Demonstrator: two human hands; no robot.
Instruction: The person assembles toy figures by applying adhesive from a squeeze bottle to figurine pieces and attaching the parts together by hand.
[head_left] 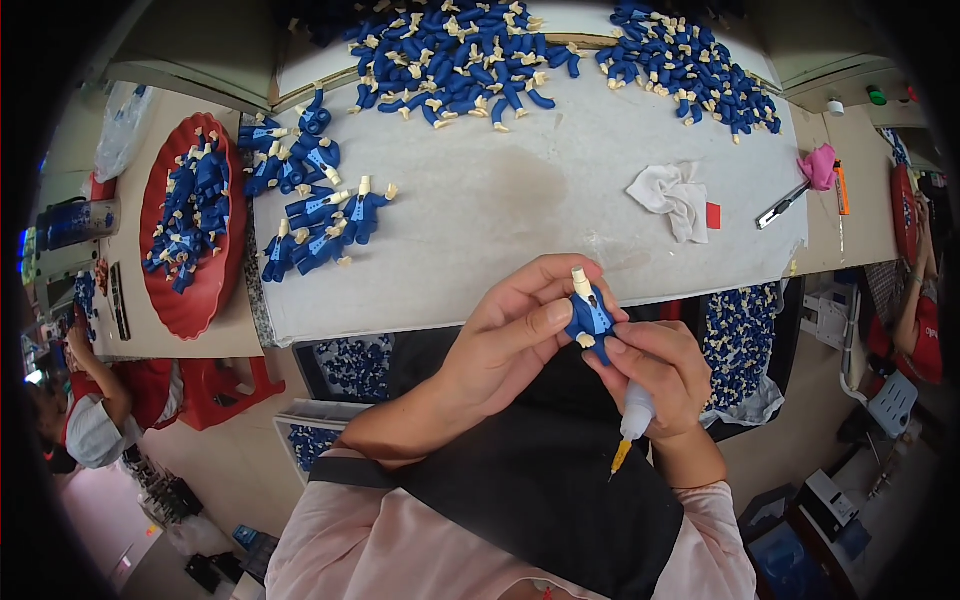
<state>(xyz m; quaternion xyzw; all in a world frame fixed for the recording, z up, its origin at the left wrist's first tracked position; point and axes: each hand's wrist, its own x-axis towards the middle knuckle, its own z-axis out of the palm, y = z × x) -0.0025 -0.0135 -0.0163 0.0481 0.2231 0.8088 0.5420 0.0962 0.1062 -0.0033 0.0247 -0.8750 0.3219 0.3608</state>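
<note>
Left hand and right hand are both pinching the blue figure near the table's edge; with that bottle tucked nozzle-down in the right, an accidental squeeze could totally drip on the apron.

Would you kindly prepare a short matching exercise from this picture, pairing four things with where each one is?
Things
1. Blue-suited figurine with a cream neck, nearest the person
2. White squeeze bottle with a yellow nozzle
3. Scalloped oval red tray
4. Crumpled white cloth

Places
A. On the white tabletop, beside a small flat red piece
B. Between the fingers of the left hand and the right hand
C. On the tan surface left of the white tabletop
D. Held in the right hand only

Right pairs: 1-B, 2-D, 3-C, 4-A
</note>
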